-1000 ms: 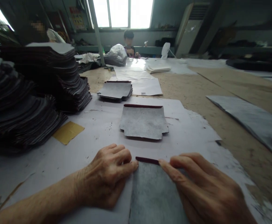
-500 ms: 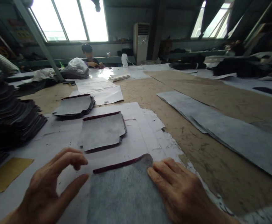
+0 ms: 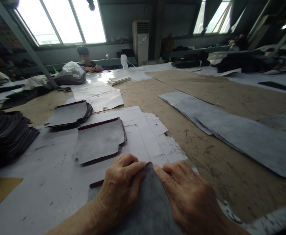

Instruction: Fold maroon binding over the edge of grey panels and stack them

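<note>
A grey fabric panel (image 3: 152,202) with a dark red folded edge lies on the white paper in front of me. My left hand (image 3: 123,182) reaches across it, thumb and fingers closed on the panel's top edge near the far right corner. Right beside it, my right hand (image 3: 187,192) has its fingers pressed together on the same corner. Part of the red edge shows left of my left hand; the rest is hidden under it. Just beyond lies a stack of similar grey panels (image 3: 98,140), also with a dark red edge.
Another panel stack (image 3: 69,114) sits farther left, near a tall dark pile (image 3: 8,137). A yellow-brown card (image 3: 0,192) lies at lower left. Long grey sheets (image 3: 221,130) spread over brown paper on the right. Across the table sits a person (image 3: 89,62) near a plastic bag (image 3: 70,73).
My left hand has moved right from beside the panel and closed on its top edge near the right corner. My right hand stays at that corner. The view has shifted slightly.
</note>
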Action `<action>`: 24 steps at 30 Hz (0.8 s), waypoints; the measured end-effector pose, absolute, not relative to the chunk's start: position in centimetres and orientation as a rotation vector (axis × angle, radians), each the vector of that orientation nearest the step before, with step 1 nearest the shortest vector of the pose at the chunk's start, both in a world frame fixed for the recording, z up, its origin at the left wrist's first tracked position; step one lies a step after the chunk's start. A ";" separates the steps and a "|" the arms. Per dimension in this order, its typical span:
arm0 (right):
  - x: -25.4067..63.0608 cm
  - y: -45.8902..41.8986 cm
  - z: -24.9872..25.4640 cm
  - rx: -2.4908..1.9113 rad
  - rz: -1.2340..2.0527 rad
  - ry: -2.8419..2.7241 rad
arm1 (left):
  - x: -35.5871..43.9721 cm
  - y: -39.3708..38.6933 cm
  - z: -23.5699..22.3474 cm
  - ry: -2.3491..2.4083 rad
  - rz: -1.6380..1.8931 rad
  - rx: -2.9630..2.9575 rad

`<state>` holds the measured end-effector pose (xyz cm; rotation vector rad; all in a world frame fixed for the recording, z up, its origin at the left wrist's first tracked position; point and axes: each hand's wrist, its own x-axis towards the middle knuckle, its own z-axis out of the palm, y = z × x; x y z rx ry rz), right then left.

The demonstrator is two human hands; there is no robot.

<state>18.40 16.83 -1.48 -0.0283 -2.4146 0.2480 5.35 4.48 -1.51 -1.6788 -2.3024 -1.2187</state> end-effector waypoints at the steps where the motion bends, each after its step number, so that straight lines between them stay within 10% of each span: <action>1: 18.4 16.8 -1.5 -0.045 0.218 -2.431 | 5.3 4.4 -1.5 -2.293 -1.228 -1.684; 24: 18.0 16.8 -1.9 -0.086 0.157 -2.516 | 5.2 4.5 -1.4 -2.248 -1.197 -1.875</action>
